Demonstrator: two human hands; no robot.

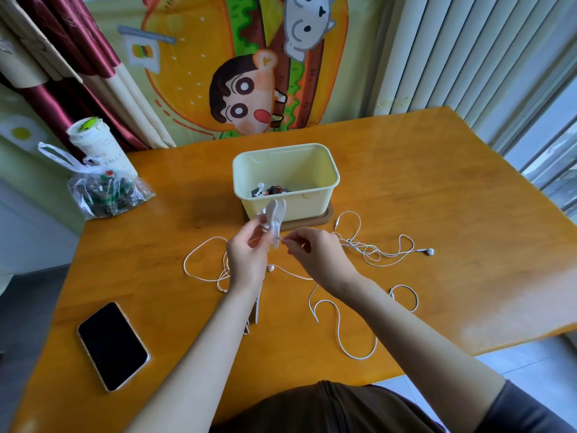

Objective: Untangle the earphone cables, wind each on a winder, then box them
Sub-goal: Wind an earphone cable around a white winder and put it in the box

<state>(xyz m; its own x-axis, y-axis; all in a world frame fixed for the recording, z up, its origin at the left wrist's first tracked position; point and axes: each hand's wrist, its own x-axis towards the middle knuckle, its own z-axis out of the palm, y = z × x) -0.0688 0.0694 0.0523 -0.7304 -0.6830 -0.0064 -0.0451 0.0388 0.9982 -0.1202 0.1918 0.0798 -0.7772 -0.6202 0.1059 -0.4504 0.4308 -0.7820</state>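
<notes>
My left hand (246, 257) grips a white winder (274, 218), held upright above the table in front of the box, with white cable wrapped round its middle. My right hand (312, 248) pinches the white earphone cable (368, 250) just right of the winder. The cable trails right across the table in tangled loops to an earbud (430, 252). More white cable loops (199, 264) lie left of and under my arms, with another earbud (270, 268) between my wrists. The pale yellow box (315, 207) stands open on its brown lid (326, 218); wound earphones (268, 190) lie inside.
A black phone (112, 346) lies face up at the near left on the orange table (437, 189). A clear plastic bag (106, 192) with dark items and a white cup (93, 142) stand at the far left corner. Flat white strips (256, 307) lie under my left forearm.
</notes>
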